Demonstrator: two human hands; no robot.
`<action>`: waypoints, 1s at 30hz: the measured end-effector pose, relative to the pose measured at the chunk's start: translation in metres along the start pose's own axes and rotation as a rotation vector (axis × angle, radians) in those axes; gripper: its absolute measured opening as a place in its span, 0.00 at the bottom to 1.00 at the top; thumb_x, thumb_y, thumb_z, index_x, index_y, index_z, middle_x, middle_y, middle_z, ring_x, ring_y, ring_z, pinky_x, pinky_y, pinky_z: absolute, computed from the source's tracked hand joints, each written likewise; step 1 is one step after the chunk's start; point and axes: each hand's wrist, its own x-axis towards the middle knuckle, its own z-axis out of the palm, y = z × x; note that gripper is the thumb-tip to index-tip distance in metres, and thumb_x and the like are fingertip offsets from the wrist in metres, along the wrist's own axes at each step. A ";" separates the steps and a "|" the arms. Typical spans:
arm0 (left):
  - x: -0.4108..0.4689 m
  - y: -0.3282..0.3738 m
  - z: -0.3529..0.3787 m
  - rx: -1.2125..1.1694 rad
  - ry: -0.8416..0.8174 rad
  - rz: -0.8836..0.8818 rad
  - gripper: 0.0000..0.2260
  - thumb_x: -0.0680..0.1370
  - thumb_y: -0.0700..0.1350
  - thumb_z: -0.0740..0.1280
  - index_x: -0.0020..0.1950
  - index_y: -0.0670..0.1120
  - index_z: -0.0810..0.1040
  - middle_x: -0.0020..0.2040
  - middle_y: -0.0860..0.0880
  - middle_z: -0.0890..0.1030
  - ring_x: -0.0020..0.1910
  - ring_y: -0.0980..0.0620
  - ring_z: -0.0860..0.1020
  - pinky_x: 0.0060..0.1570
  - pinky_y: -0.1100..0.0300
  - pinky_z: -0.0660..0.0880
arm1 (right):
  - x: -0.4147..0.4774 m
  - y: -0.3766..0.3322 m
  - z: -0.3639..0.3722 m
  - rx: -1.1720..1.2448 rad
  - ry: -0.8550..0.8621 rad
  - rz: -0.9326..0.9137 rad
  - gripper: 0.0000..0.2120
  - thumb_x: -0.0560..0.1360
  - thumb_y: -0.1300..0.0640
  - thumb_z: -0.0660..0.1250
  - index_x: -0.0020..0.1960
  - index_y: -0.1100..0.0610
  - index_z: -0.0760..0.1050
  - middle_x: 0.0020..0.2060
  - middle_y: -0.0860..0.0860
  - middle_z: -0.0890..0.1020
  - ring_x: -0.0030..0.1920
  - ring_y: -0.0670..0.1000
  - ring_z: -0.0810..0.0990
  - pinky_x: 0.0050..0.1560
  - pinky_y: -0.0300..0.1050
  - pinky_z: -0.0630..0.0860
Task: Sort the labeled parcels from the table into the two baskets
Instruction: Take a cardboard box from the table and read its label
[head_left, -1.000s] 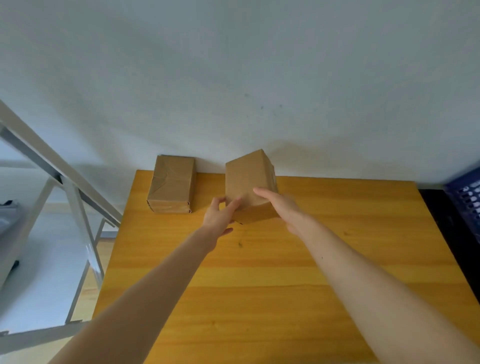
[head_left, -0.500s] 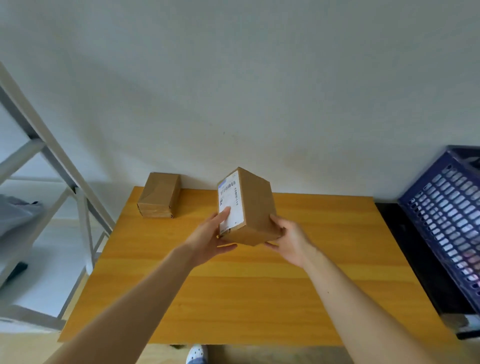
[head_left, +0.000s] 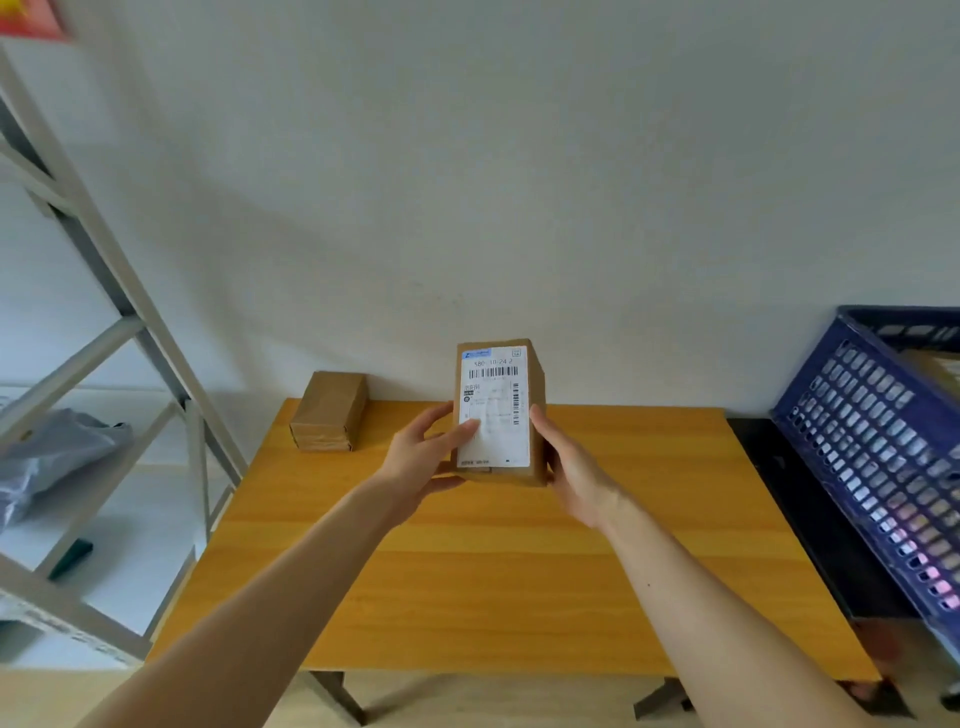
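Note:
A brown cardboard parcel (head_left: 498, 410) with a white barcode label facing me is held up above the table. My left hand (head_left: 428, 457) grips its left edge, thumb lying across the label. My right hand (head_left: 569, 467) holds its right side, fingers hidden behind the box. A second brown parcel (head_left: 330, 410) lies at the table's back left corner, no label showing. A blue slotted basket (head_left: 878, 457) stands to the right of the table; only this one basket is in view.
The yellow wooden table (head_left: 509, 582) stands against a white wall. A grey metal shelf frame (head_left: 104, 291) rises on the left, with grey plastic bags (head_left: 47, 457) on a shelf. A black surface (head_left: 810, 519) lies under the basket.
Both hands lifted the parcel off the table and turned it until its label faces me. My view has pulled back, bringing the blue basket into sight.

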 end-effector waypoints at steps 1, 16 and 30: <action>-0.002 0.004 -0.001 0.017 -0.007 0.016 0.17 0.73 0.50 0.72 0.59 0.61 0.72 0.47 0.51 0.85 0.48 0.48 0.84 0.50 0.48 0.81 | -0.003 -0.002 0.002 0.002 -0.009 -0.013 0.30 0.72 0.36 0.62 0.71 0.46 0.67 0.64 0.44 0.77 0.65 0.45 0.73 0.63 0.44 0.69; -0.031 0.035 -0.034 0.114 -0.128 0.116 0.25 0.74 0.44 0.72 0.70 0.54 0.71 0.53 0.53 0.84 0.51 0.50 0.83 0.55 0.48 0.79 | -0.023 -0.007 0.044 0.082 0.170 -0.221 0.23 0.73 0.59 0.70 0.65 0.43 0.70 0.58 0.48 0.82 0.58 0.50 0.81 0.56 0.48 0.77; -0.033 -0.007 -0.005 0.175 -0.335 0.099 0.26 0.75 0.42 0.72 0.70 0.57 0.70 0.63 0.55 0.78 0.57 0.50 0.80 0.56 0.47 0.78 | -0.085 0.028 0.041 -0.002 0.513 -0.174 0.33 0.74 0.62 0.71 0.73 0.44 0.63 0.62 0.47 0.78 0.61 0.50 0.78 0.58 0.51 0.78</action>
